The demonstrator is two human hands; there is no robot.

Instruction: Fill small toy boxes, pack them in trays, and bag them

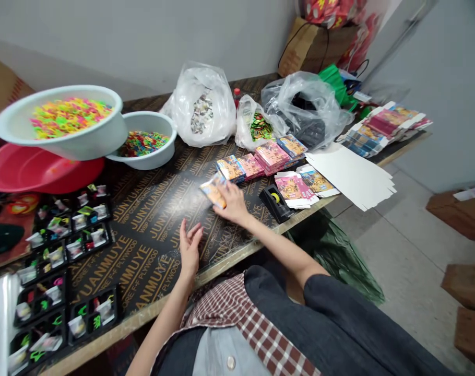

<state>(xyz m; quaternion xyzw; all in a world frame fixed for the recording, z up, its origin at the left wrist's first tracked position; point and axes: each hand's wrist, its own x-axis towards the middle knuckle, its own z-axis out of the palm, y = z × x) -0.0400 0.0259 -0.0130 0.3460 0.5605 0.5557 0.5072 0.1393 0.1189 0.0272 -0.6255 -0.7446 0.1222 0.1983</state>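
My right hand (pixel 233 204) is closed on a small printed box (pixel 213 192), blurred a little by motion, just above the dark plywood tabletop (pixel 159 209). My left hand (pixel 189 245) hovers near the table's front edge with its fingers apart and nothing in them. Beyond my right hand stand stacks of pink boxes (pixel 271 156) and blue-and-yellow boxes (pixel 230 167). Flattened printed cartons (pixel 294 189) lie to the right, beside a black tape dispenser (pixel 275 201).
Black compartment trays (pixel 94 313) with small toys fill the left. Behind them are a large basin (pixel 65 138), a red basin (pixel 45 169) and a smaller basin (pixel 153 156). Plastic bags (pixel 222 99) line the back. White card sheets (pixel 347 169) overhang the right edge.
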